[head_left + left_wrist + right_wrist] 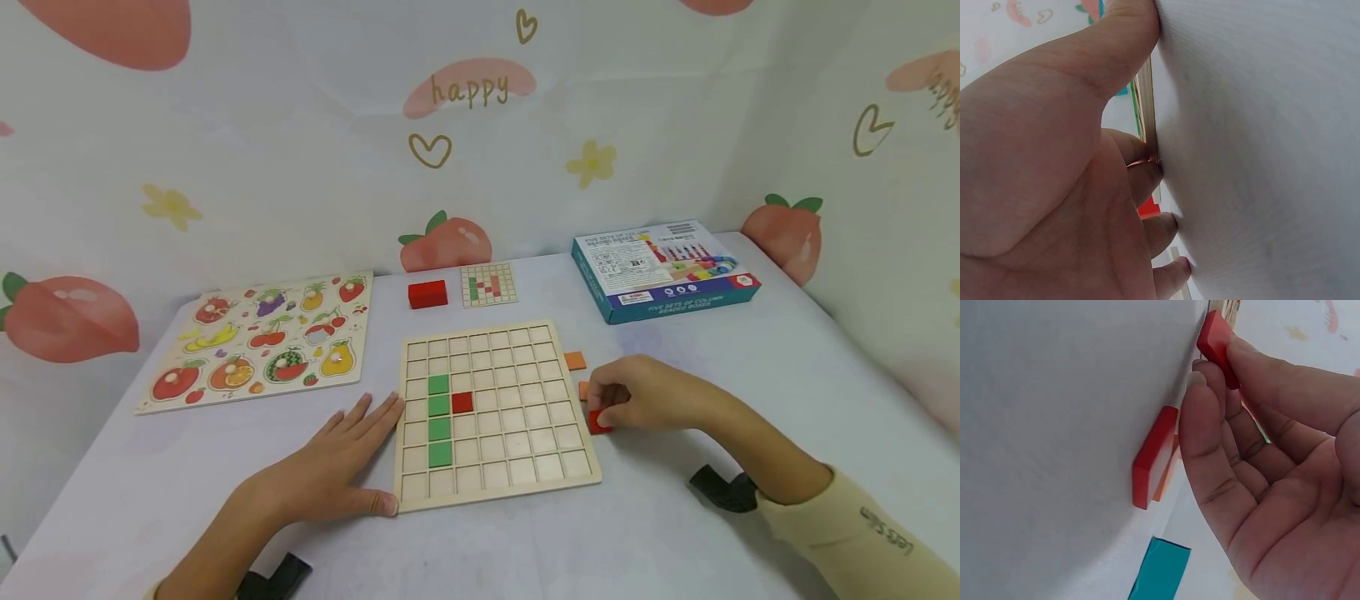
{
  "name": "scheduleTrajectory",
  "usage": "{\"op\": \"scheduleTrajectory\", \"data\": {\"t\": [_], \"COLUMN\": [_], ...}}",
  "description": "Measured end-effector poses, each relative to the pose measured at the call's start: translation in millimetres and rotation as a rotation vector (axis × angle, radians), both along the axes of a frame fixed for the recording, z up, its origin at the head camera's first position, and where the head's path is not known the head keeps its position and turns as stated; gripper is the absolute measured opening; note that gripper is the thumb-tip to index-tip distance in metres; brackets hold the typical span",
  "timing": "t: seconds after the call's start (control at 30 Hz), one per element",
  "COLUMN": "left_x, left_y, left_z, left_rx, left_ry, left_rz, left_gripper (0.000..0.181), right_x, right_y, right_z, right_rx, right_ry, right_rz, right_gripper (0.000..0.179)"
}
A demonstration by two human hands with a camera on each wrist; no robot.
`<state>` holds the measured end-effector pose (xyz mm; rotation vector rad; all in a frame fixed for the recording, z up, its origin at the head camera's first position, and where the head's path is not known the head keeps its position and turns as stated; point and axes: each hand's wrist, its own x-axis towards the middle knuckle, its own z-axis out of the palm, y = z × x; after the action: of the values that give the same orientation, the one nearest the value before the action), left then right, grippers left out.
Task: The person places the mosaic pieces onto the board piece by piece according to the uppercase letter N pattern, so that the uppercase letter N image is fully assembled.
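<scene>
My left hand point(330, 467) lies on the table with fingers spread, its fingertips and thumb at the left edge of a wooden grid board point(517, 493). A column of several green tiles point(439, 429) and one red tile point(462, 402) sit in the board's squares. Just right of the board, my right hand point(648, 396) pinches a red square tile point(1215, 345) between thumb and fingers. Another red tile point(1155, 456) lies on the table close by in the right wrist view. Orange tiles point(575, 361) lie along the board's right edge, one partly hidden by the right hand.
A wooden fruit puzzle point(255, 392) lies at the back left. Behind the board are a red block point(427, 294) and a small grid pattern card point(488, 284). A printed cardboard box point(663, 271) lies at the back right, before the patterned cloth backdrop point(300, 150).
</scene>
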<state>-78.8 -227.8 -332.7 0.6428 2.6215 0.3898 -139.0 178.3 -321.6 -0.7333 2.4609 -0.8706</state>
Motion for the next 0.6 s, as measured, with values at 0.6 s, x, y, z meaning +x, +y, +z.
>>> {"op": "scheduleTrajectory", "data": {"t": [0.6], "left_x": [-0.8], "left_y": [-1.3], "left_z": [-1.2], "left_rx": [0.007], "left_ry": [-0.006], "left_rz": [-0.005], "left_gripper": [0.121], "right_x": [-2.1], "right_y": [-21], "right_z": [10.1], "right_rx": [-0.058], "right_ry": [-0.018], "right_rz": [-0.066], "right_gripper": [0.011]}}
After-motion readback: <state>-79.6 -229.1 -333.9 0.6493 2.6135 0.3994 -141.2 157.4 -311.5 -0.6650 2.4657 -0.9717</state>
